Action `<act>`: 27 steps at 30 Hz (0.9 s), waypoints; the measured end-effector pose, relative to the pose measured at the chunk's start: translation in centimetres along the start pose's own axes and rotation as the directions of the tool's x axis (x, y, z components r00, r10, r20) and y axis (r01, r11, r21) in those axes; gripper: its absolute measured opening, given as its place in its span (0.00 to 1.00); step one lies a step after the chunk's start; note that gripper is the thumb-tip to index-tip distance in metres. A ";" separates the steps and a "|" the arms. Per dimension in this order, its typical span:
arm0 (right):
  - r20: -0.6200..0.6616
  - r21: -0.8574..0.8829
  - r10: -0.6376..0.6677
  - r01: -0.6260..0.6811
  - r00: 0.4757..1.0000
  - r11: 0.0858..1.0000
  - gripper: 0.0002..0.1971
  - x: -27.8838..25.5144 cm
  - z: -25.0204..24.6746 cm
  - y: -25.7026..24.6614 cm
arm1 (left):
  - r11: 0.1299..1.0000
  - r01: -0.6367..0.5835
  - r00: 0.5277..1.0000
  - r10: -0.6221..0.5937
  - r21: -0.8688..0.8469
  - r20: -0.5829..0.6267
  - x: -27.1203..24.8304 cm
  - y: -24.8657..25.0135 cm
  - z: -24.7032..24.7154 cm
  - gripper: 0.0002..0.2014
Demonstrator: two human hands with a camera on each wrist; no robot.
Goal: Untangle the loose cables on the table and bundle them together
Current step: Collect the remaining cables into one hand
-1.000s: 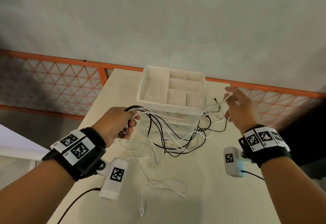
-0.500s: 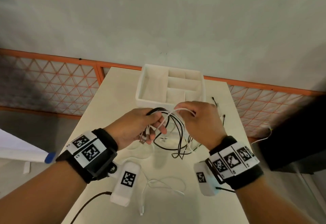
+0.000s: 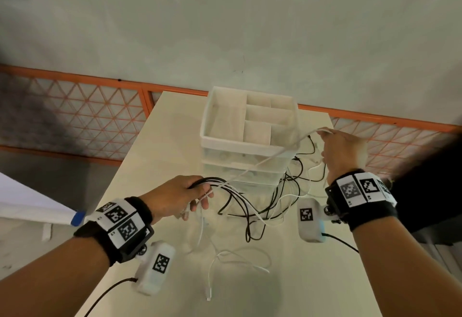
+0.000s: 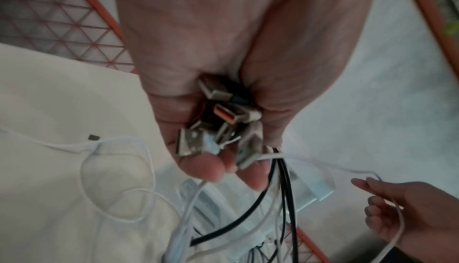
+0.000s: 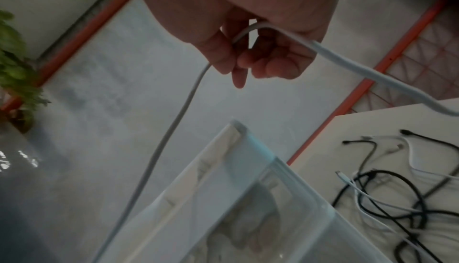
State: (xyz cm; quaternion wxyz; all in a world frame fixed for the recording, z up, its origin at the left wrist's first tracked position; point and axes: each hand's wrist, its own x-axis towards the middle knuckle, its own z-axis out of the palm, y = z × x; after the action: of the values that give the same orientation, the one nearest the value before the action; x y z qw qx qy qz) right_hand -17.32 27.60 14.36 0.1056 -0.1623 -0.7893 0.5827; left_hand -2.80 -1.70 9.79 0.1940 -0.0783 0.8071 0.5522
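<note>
At frame centre our left hand (image 3: 175,198) grips gathered plugs (image 4: 218,127); our right hand (image 3: 343,151), upper right, pinches one white cable (image 3: 265,160) taut. Likely next: free it.

Cream table (image 3: 155,141), white compartmented organizer (image 3: 247,141) at far end, loose black and white cables (image 3: 252,219) strewn beside it

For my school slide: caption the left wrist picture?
Left hand grips USB plugs while cables dangle.

White divided organizer (image 3: 250,126) on table; orange lattice fence (image 3: 82,114) behind; potted plant (image 5: 15,55).
</note>
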 end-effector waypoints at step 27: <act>0.823 -0.124 -0.175 0.472 0.540 0.873 0.20 -11.8 4.4 0.9 | 0.998 -0.039 0.948 0.050 0.041 -0.313 1.2 4.4 1.3 0.14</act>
State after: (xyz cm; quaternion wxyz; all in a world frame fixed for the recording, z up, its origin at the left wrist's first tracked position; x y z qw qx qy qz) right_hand -7.83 19.44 12.40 -0.1751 0.2479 -0.8550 0.4205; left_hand -5.12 1.23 12.64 0.0521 -0.1435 0.8386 0.5229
